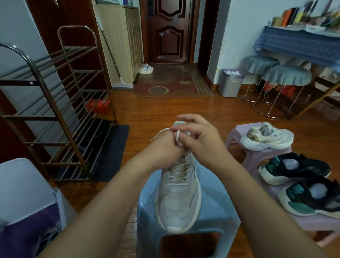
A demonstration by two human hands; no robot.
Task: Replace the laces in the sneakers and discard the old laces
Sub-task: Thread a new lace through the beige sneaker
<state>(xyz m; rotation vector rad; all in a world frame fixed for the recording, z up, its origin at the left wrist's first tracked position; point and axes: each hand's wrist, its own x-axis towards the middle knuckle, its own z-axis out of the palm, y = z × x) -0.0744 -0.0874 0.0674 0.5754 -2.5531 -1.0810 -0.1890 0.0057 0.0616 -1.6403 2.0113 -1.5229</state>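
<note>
The white sneaker (179,189) is standing on the blue stool (187,224), toe toward the person, directly below and in front of both hands. The white lace (178,136) is running in crossed rows up the eyelets to the top of the shoe, where the hands are meeting.

The left hand (164,148) is gripping one strand of the lace, fingers curled round it; the free end of that strand is projecting outward to the left of the hand. The right hand (199,135) is sitting just beside the left hand, touching it, and is pinching a small loop of the lace between thumb and forefinger. The remaining right fingers are arching above the loop. The exact routing of the lace between the two hands is probably a knot or bow in progress, but blur is obscuring it.

To the right of the right hand, a second white sneaker (267,137) is lying on the pink stool (240,131). Nearer the person on that side, two black sneakers (306,180) are resting on another pink surface. To the left of the left hand, a metal shoe rack (50,105) is standing against the wall. Well beyond the hands, a grey waste bin (230,83) is standing near the wall.
</note>
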